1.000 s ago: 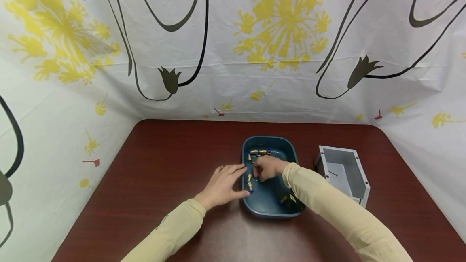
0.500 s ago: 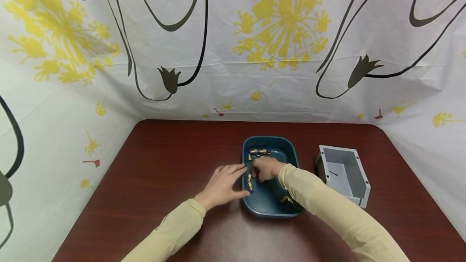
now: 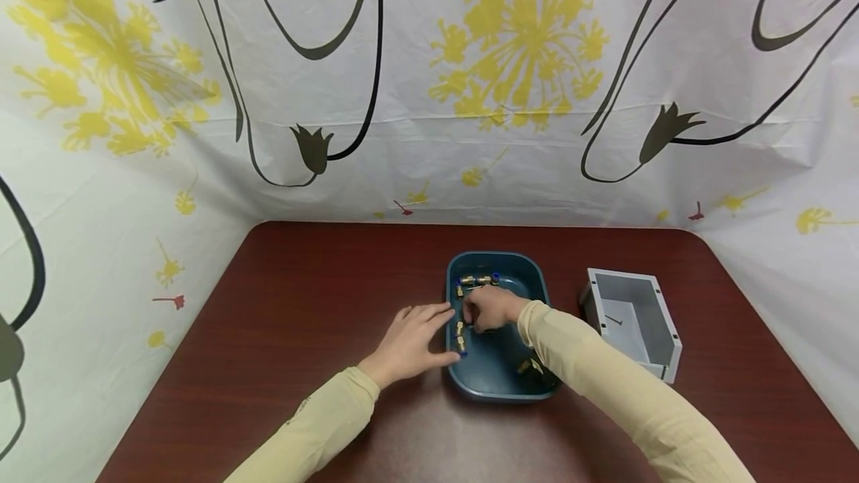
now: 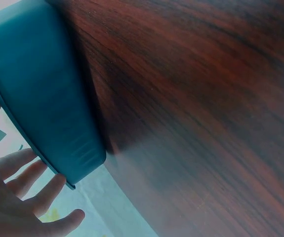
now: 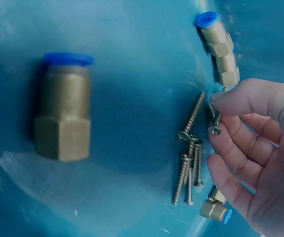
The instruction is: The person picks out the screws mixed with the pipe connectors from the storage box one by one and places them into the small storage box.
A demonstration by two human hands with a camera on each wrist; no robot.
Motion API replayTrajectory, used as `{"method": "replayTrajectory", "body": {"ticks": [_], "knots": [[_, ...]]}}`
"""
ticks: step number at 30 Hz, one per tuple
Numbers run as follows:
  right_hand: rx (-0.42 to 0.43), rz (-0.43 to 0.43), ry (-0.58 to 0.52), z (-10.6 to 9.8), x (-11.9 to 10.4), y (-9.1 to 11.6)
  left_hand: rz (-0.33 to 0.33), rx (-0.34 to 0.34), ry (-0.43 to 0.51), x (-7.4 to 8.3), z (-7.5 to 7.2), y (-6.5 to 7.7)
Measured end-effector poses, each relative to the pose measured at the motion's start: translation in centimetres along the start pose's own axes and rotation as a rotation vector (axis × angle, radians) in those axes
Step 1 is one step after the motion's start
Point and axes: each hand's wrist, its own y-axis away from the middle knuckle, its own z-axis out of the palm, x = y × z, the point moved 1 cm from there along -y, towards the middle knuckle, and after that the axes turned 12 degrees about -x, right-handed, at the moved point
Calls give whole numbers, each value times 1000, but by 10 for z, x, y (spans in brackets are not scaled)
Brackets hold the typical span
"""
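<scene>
My right hand reaches down into a blue-green tray. In the right wrist view its thumb and fingertips pinch a small screw, head showing below the thumb. Several loose screws lie on the tray floor beside the fingertips. Brass fittings with blue collars lie past the thumb, and one large brass fitting sits nearest that camera. My left hand touches the tray's left rim with fingers spread. From the left wrist view, its fingertips lie along the tray's outer rim.
A grey open box stands right of the tray, with one screw inside. Both are on a dark red-brown wooden table. A patterned cloth hangs behind the table. My right sleeve partly covers dark and brass parts at the tray's near right.
The right hand has shifted only slightly inside the tray, and its fingers have moved a little among the screws. The left hand, tray and grey box keep their places.
</scene>
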Motion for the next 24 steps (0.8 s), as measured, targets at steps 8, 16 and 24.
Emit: {"method": "replayTrajectory", "body": {"ticks": [8,16,24], "knots": [[56,-130,-98,-10,5,6,3,7,6,0,1,0],[98,-225,-147,-23,5,18,6,10,14,1,1,0],[139,-230,-209,-37,11,30,-16,-4,-1,2,0,0]]}}
